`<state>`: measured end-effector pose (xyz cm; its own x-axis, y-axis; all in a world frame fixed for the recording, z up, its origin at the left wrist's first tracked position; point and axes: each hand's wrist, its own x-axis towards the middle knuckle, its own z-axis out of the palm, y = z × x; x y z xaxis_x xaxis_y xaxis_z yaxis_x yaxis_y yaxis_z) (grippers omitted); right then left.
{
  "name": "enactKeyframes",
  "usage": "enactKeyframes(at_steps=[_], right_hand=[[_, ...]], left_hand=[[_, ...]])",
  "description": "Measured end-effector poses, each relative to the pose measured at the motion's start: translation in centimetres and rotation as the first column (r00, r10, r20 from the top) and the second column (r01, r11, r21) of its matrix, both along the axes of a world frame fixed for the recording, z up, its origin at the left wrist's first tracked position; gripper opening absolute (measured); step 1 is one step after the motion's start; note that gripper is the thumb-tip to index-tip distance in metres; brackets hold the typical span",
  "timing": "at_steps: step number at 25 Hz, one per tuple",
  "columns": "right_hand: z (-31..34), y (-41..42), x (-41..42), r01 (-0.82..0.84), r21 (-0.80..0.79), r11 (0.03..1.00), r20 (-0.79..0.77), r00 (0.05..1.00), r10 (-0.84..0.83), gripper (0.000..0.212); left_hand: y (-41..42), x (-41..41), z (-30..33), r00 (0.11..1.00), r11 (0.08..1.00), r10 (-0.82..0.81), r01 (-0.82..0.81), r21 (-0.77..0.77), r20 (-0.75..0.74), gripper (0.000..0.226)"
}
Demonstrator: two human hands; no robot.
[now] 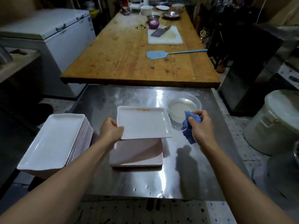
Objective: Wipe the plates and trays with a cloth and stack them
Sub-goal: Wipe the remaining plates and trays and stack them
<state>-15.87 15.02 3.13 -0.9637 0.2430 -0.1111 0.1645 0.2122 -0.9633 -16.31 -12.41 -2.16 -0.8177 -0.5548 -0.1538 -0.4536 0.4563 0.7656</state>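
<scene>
My left hand (110,130) grips the near left corner of a white rectangular plate (144,122) and holds it level above the steel table. Directly beneath it lies a pinkish plate (137,153) flat on the table, on top of another one. A bunched blue cloth (188,126) is held in my right hand (199,125), just right of the raised plate and apart from it. At the table's left edge stands a tall stack of white rectangular plates (53,139).
A clear bowl of cloudy water (183,107) sits on the steel table (194,167) behind my right hand. A wooden table (121,54) beyond carries a cutting board, cleaver, blue spatula and bowls. A white lidded bucket (278,122) stands at right, a chest freezer (53,29) at left.
</scene>
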Motion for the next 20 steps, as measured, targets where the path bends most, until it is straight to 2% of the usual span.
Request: enactKeyframes(at_steps=[4,7,13,20], right_hand=[[1.5,2.4,-1.5,0.069,0.010,0.998,-0.066,0.995,-0.068,0.008],[2.0,3.8,-2.8,0.095,0.027,0.995,-0.072,0.993,-0.093,0.005],[2.2,6.7,-5.1,0.150,0.086,0.985,-0.117,0.983,-0.140,0.006],[1.6,8.4,-5.8,0.144,0.087,0.986,-0.131,0.983,-0.132,0.009]], left_hand=[[3.5,-3.7,4.7,0.993,0.995,-0.027,0.038,0.089,-0.115,0.024],[6.0,-5.8,6.9,0.983,0.996,-0.056,0.067,0.056,-0.176,0.025],[11.3,-8.5,8.5,0.948,0.964,-0.213,0.164,-0.211,-0.237,0.019],[14.3,-8.9,8.9,0.896,0.861,-0.356,0.204,-0.466,-0.264,0.025]])
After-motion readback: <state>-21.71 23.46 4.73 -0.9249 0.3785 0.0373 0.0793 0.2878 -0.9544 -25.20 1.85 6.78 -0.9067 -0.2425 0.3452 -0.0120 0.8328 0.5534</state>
